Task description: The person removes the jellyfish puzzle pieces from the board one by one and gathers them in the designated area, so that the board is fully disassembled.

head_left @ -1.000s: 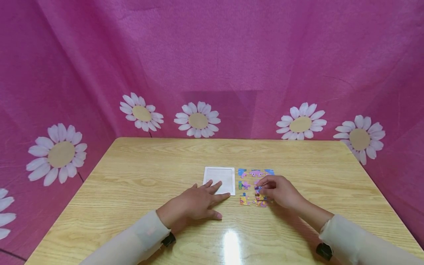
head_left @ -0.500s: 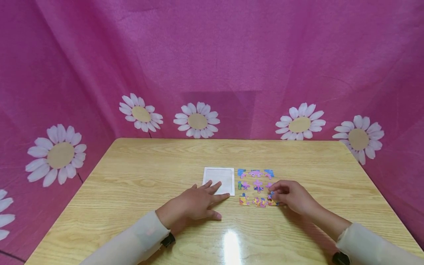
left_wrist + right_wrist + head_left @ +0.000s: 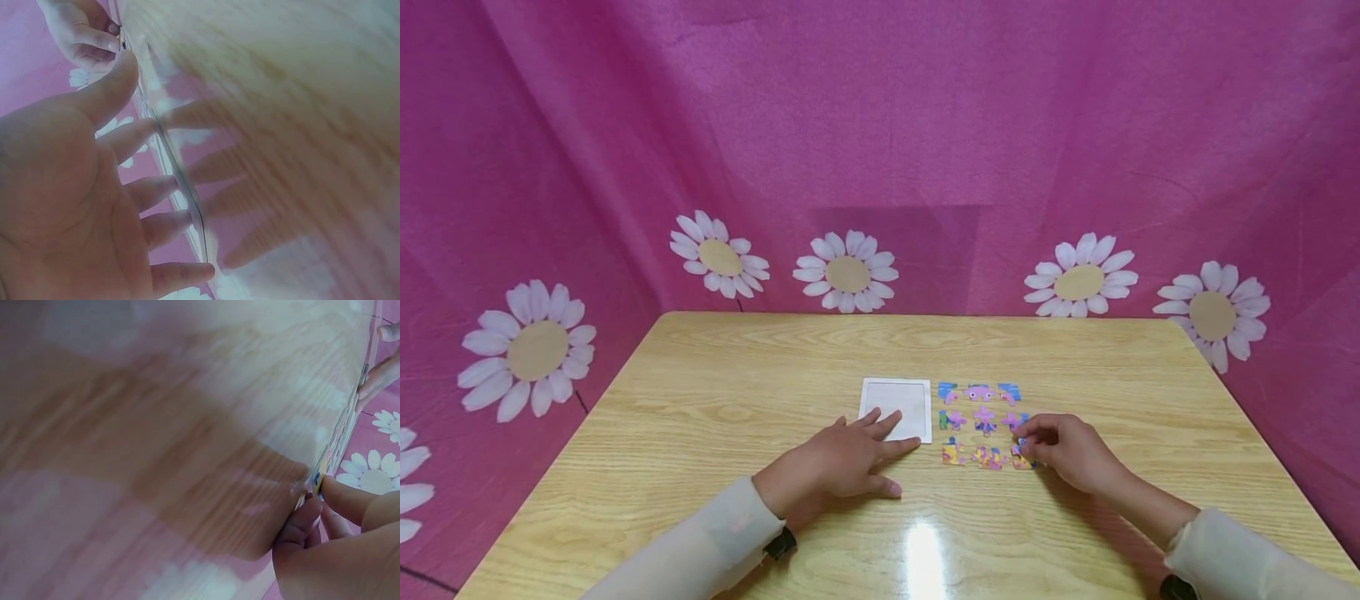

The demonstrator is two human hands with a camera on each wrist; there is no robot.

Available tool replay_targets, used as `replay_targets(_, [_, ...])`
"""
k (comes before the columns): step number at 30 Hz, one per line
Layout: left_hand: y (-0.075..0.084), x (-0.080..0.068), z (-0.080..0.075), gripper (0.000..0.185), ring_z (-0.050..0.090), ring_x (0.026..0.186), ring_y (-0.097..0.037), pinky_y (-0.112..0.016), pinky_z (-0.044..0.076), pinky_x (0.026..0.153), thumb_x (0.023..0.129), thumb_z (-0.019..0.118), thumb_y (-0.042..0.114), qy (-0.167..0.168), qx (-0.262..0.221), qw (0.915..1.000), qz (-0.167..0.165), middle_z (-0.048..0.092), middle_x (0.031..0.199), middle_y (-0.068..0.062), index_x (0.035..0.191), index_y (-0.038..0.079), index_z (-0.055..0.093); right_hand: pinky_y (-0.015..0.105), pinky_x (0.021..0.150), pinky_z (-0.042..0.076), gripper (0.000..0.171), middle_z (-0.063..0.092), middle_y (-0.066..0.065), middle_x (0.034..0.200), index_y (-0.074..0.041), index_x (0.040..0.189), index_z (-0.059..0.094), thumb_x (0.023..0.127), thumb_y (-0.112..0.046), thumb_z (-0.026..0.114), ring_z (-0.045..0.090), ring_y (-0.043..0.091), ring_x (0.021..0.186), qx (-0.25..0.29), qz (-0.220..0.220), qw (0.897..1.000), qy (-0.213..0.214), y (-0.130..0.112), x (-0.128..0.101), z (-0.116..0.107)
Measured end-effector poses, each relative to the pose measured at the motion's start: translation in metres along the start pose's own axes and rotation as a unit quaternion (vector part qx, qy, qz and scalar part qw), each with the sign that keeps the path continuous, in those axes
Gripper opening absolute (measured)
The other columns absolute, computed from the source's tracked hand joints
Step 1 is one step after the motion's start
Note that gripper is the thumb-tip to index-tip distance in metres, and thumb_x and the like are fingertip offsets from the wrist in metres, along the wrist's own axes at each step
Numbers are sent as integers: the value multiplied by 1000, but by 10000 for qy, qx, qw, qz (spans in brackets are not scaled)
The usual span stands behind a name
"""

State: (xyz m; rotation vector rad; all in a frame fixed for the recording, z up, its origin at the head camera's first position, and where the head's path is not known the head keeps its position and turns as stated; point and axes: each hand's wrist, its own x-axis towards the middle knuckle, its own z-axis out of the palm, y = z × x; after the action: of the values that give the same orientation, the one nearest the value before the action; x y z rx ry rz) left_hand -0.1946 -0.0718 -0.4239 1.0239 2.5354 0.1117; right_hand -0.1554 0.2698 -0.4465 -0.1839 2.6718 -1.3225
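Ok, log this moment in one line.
left hand: rests on white tray | right hand: pinches puzzle piece | loose pieces: beside tray

Table (image 3: 700, 400): puzzle tray (image 3: 897, 408) lies flat near the middle. Loose puzzle pieces (image 3: 981, 421) lie just to the right of the tray, in three rows one behind another, set apart from each other. Left hand (image 3: 838, 462) rests flat on the table in front of the tray, fingertips on the tray's near edge. Right hand (image 3: 1067, 450) sits at the right end of the nearest row, fingers pinching the corner piece (image 3: 1019, 454) there. Flower-printed backdrop (image 3: 880, 167) stands behind and to both sides of the table.
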Motion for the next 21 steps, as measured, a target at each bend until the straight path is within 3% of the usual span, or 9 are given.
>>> replay_targets(13, [-2,-1,3,71,16,159,-31,-64,23,120,97,57,63,120,77,9999,54,16,173,-2,161,44,31,26,62,53,14,69,4,89,0,106,75,93,-2,74,63,16,77,-83,93,9999,105,2,2,4])
replay_targets(21, [-1,-1,2,72,15,159,-30,-64,24,120,98,56,64,194,61,9997,97,16,173,-2,162,41,32,26,60,48,12,68,3,88,-3,106,75,94,-6,74,60,16,74,-178,83,9997,157,-1,3,2])
